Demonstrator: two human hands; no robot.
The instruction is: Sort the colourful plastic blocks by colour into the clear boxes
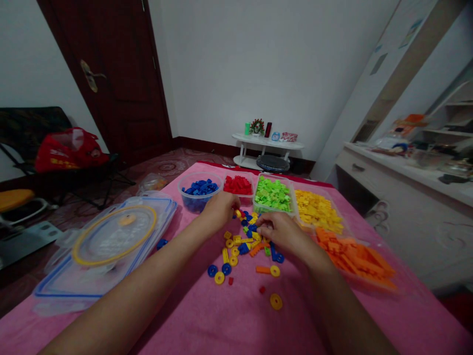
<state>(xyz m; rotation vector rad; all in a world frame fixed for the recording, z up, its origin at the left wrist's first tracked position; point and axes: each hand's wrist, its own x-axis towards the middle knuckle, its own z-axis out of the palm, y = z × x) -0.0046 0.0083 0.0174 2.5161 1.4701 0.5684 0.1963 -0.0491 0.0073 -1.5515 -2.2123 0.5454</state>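
Work in hand looks like picking through the mixed pile [244, 248] of small plastic pieces, both hands engaged. Pile sits mid-surface [207, 320] on pink cloth, between the forearms, spreading from the fingertips toward the near edge.

Left hand [220, 209]: fingers curled down at the far end of the pile, by red and yellow pieces. Whether anything is gripped cannot be told; fingertips partly hidden.

Right hand [284, 230]: thumb and fingers bent into a narrow gap over blue pieces [253, 228] on the pile's right side. Contact or grip cannot be confirmed.

Judgement: a light fingertip pinch is called for, one piece at a time, since neighbours are packed close and could be dragged along.

Single-colour lots are set around the pile: blue tub [192, 202] beyond the left hand, red pieces [238, 185] and green pieces [273, 195] at the far side, yellow pieces [318, 211] and orange pieces [354, 259] to the right. A yellow wheel [276, 301] lies apart, nearer the viewer.
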